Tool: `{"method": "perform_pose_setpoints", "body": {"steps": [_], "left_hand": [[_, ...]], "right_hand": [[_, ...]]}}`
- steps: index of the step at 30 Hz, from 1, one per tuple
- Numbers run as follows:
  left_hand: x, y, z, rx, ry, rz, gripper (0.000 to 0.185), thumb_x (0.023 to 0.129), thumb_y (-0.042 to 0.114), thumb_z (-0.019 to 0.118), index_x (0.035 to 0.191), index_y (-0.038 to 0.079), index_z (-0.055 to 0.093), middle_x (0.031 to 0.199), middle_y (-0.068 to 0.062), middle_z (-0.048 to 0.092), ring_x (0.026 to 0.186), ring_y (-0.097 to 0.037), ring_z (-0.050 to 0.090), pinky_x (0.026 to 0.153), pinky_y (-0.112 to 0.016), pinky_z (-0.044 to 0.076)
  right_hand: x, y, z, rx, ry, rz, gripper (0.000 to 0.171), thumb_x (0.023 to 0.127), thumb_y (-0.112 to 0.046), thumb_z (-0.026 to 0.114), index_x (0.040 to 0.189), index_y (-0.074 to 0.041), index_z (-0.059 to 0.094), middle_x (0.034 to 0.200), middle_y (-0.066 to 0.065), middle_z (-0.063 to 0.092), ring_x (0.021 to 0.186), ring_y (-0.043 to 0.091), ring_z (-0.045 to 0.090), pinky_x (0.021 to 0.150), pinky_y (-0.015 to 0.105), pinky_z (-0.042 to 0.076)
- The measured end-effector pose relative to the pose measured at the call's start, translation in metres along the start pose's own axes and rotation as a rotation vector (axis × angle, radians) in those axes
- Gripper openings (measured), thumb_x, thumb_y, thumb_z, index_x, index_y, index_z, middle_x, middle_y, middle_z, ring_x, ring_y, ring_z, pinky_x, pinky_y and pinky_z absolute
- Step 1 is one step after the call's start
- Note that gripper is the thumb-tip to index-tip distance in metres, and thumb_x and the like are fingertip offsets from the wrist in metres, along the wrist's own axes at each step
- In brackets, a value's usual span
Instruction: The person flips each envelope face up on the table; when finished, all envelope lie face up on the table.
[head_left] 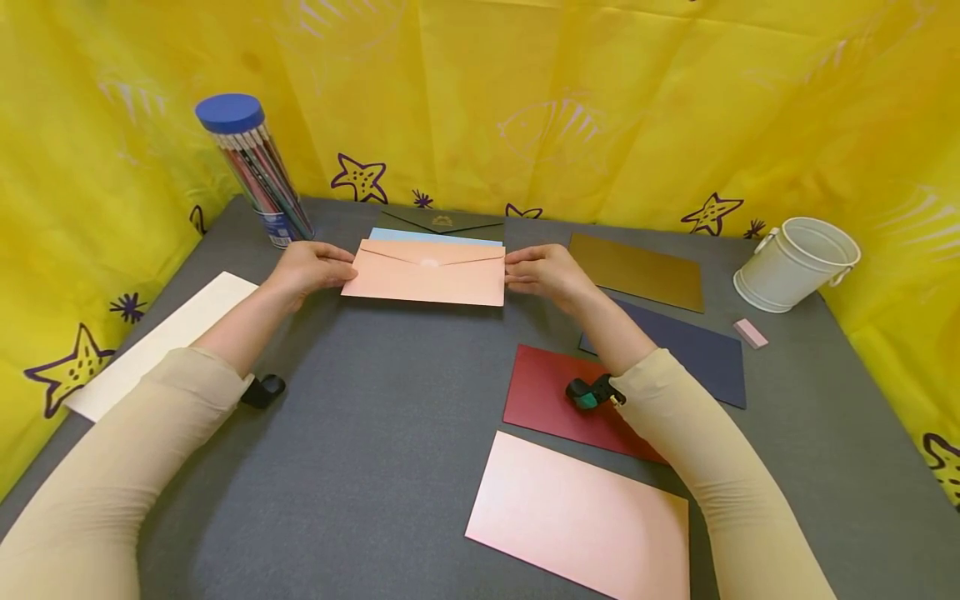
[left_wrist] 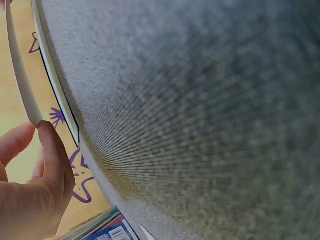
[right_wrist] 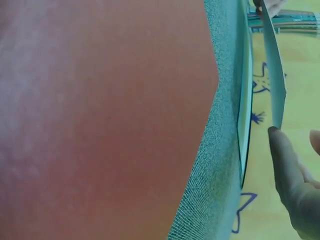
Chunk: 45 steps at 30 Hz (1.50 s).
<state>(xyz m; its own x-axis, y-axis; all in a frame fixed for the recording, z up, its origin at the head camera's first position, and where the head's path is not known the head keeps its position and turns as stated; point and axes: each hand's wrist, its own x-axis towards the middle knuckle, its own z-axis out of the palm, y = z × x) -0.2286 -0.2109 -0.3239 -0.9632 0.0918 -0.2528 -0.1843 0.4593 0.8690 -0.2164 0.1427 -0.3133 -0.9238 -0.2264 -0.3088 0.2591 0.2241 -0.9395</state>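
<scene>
Paper envelope [head_left: 420,285], peach and rectangular, hovers near the surface [head_left: 337,458]'s far edge. Left hand [head_left: 302,271] pinches one end; right hand [head_left: 551,273], fingers extended, touches the other. Even pressure should limit bowing.

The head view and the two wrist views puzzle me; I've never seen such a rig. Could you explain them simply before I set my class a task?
There is no machine here, only a person's bare hands. The head view comes from a camera worn on the head, looking forward and down; each wrist view comes from a camera on that wrist, close to its hand.

The left hand pinches one end of a peach envelope, raised above the grey table; the right hand touches the other end.

On the table lie a green envelope, a cream sheet, blue sheet, brown sheet, navy sheet, red sheet and pink sheet. A tub of pencils stands at the back left; a white pot and a pink block are on the right.
</scene>
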Motion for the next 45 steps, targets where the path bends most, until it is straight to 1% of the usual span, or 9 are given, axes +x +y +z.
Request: {"method": "perform_pose_setpoints", "body": {"steps": [4,7,10,15,19,23,36,40,45], "left_hand": [[0.001,-0.001,0.001,0.039,-0.02,-0.009,0.05,0.094,0.009,0.065,0.136,-0.014,0.049,0.118,-0.017,0.059,0.068,0.012,0.061,0.07,-0.008,0.054],[0.002,-0.002,0.001,0.058,-0.022,-0.019,0.049,0.094,0.008,0.064,0.136,-0.014,0.05,0.117,-0.018,0.059,0.068,0.012,0.061,0.07,-0.009,0.055],[0.003,-0.003,0.0,0.076,-0.029,-0.017,0.05,0.092,0.006,0.066,0.135,-0.014,0.05,0.105,-0.008,0.065,0.068,0.01,0.06,0.069,-0.01,0.055],[0.003,-0.004,-0.002,0.115,-0.075,-0.019,0.053,0.09,0.003,0.067,0.135,-0.016,0.049,0.082,0.009,0.066,0.069,0.006,0.058,0.066,-0.009,0.052],[0.002,-0.004,-0.003,0.145,-0.094,-0.03,0.052,0.091,0.004,0.066,0.135,-0.016,0.049,0.105,-0.011,0.066,0.07,0.007,0.056,0.067,-0.007,0.051],[0.002,-0.002,-0.003,0.157,-0.116,-0.044,0.052,0.092,0.006,0.065,0.136,-0.016,0.048,0.131,-0.029,0.052,0.071,0.008,0.056,0.069,-0.007,0.052],[0.001,0.002,-0.004,0.181,-0.171,-0.055,0.05,0.095,0.007,0.06,0.137,-0.017,0.047,0.136,-0.033,0.049,0.075,0.007,0.057,0.072,-0.008,0.054],[0.0,0.0,-0.007,0.238,-0.186,-0.038,0.051,0.097,0.011,0.059,0.138,-0.015,0.046,0.141,-0.033,0.047,0.087,0.0,0.06,0.087,-0.017,0.057],[-0.006,0.001,-0.012,0.267,-0.196,-0.016,0.052,0.099,0.013,0.056,0.142,-0.012,0.043,0.147,-0.033,0.042,0.122,-0.03,0.054,0.112,-0.044,0.045]], "right_hand": [[0.001,0.002,0.0,-0.003,-0.052,0.032,0.042,0.1,-0.007,0.052,0.139,0.008,0.049,0.141,0.023,0.053,0.106,0.02,0.068,0.104,0.036,0.053],[0.002,0.004,0.0,0.003,-0.095,0.049,0.044,0.102,-0.008,0.05,0.141,0.009,0.045,0.147,0.024,0.048,0.126,0.032,0.06,0.11,0.041,0.048],[0.003,0.006,0.001,0.013,-0.126,0.061,0.045,0.102,-0.008,0.049,0.143,0.009,0.042,0.15,0.024,0.045,0.135,0.038,0.051,0.114,0.044,0.044],[0.002,0.009,0.002,-0.009,-0.159,0.085,0.046,0.103,-0.01,0.049,0.144,0.009,0.041,0.149,0.025,0.045,0.137,0.038,0.049,0.114,0.045,0.044],[0.003,0.01,0.003,-0.022,-0.167,0.088,0.046,0.103,-0.01,0.048,0.145,0.008,0.041,0.148,0.026,0.046,0.136,0.038,0.049,0.114,0.045,0.044],[0.002,0.01,0.002,-0.023,-0.173,0.081,0.046,0.103,-0.01,0.047,0.144,0.009,0.041,0.147,0.027,0.046,0.136,0.038,0.049,0.114,0.046,0.044],[0.001,0.011,0.002,-0.037,-0.175,0.079,0.046,0.103,-0.012,0.047,0.144,0.008,0.042,0.144,0.027,0.05,0.134,0.038,0.052,0.112,0.046,0.046],[0.001,0.012,0.002,-0.041,-0.168,0.074,0.046,0.103,-0.012,0.048,0.144,0.007,0.042,0.146,0.026,0.049,0.134,0.038,0.052,0.112,0.046,0.046],[0.0,0.01,0.006,-0.05,-0.137,0.044,0.047,0.101,-0.01,0.05,0.145,0.007,0.042,0.149,0.022,0.045,0.133,0.038,0.051,0.113,0.046,0.045]]}}
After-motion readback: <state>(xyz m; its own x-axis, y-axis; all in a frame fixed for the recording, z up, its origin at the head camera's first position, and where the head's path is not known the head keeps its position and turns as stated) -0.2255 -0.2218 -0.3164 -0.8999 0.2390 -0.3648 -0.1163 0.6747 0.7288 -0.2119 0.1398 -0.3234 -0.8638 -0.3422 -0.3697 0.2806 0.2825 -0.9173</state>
